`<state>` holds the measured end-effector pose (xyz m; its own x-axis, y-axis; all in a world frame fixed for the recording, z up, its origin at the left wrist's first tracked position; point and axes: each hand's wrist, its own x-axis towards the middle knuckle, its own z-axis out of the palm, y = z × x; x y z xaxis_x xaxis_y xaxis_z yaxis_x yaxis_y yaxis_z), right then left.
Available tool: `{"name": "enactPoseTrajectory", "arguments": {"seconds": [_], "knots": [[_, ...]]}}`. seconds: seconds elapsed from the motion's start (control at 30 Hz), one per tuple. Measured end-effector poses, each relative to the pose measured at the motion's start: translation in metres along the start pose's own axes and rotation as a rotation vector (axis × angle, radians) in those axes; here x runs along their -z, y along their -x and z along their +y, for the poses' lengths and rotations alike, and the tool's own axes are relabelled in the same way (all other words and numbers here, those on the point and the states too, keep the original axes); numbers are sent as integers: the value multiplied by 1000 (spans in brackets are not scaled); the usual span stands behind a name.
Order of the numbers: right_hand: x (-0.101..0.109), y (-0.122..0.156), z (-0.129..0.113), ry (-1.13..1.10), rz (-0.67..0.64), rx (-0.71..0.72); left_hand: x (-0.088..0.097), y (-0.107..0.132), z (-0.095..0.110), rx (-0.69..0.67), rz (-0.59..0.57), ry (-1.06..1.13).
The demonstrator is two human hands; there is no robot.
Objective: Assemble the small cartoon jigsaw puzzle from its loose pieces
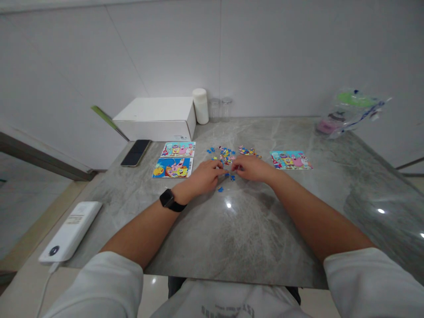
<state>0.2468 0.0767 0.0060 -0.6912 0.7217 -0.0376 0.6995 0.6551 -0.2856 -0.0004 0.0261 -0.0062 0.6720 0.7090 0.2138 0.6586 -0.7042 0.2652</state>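
Both hands meet over the grey tabletop, close to a pile of small jigsaw puzzle pieces [226, 153]. My left hand [207, 177] has its fingers curled, with the index fingertip against a blue puzzle piece [227, 175]. Opposite it, my right hand [251, 168] is closed in a pinch; its fingers hide whatever is between them. Another blue piece [232, 178] lies just below the fingertips, and a single blue piece [220, 189] sits nearer to me. More colourful pieces [247, 150] lie behind my right hand.
Two cartoon picture cards [174, 168] lie left of the pieces, and a similar card [291, 160] lies right. A phone [136, 153], white box [155, 117], white bottle [200, 106] and two glasses [220, 110] stand behind. Also present: a plastic bag [344, 114] and a power bank [71, 232].
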Motion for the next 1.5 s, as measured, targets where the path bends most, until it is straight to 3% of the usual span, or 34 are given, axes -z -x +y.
{"name": "enactPoseTrajectory", "arguments": {"seconds": [0.1,0.57,0.77,0.93,1.13,1.5], "knots": [[0,1,0,26,-3,-23,4,-2,-5,32,35,21],[-8,0,-14,94,-44,-48,1,1,-1,60,-10,-42],[-9,1,-10,140,-57,-101,-3,2,-1,-3,-5,-44],[-7,2,-11,105,-46,-42,-6,1,-2,-57,3,-57],[-5,2,-9,123,-85,-60,-9,2,-4,-75,-6,-71],[-8,1,-11,138,-37,-78,-8,2,0,-83,-28,-76]]}}
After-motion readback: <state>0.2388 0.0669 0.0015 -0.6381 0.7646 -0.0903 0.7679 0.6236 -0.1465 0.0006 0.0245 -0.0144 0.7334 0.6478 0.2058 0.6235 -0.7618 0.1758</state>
